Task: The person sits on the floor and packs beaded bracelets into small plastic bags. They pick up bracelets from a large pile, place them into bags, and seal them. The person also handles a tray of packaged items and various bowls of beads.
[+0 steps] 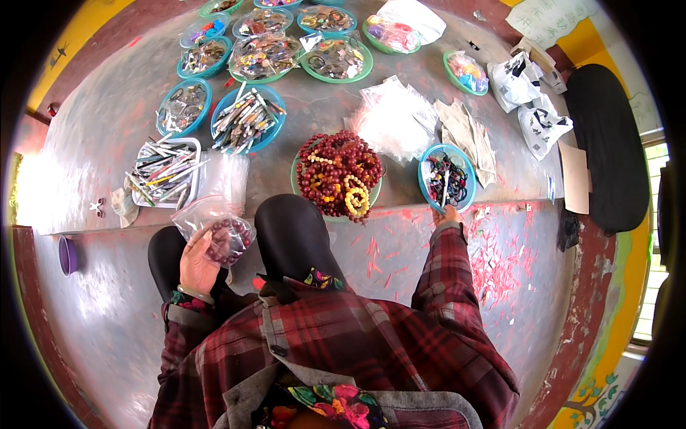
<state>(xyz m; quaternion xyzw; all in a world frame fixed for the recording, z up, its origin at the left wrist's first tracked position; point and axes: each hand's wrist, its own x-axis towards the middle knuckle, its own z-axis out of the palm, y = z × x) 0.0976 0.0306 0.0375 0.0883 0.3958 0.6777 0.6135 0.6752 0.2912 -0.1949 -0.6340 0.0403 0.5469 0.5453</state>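
Observation:
My left hand [199, 266] grips a clear zip bag [191, 214] by its side, over my left knee. Dark red bead bracelets [232, 239] show through the plastic. My right hand [447, 215] is at the near rim of a blue bowl [423, 187], its fingers closed around the near end of a pale, pen-like stick [446, 187]. Dark cords or small trinkets fill that bowl around the stick. Between my hands, a green bowl [295, 180] is heaped with dark red bead strings [336, 161]. A pale yellow bead bracelet [356, 196] lies on its near side.
Pens fill a white basket [198, 187] and a blue bowl [277, 123] to the left. Several bowls of bagged trinkets stand farther back. Clear bags [400, 118] lie beyond the beads. White carrier bags [543, 129] sit at right. A purple cup [68, 255] stands far left.

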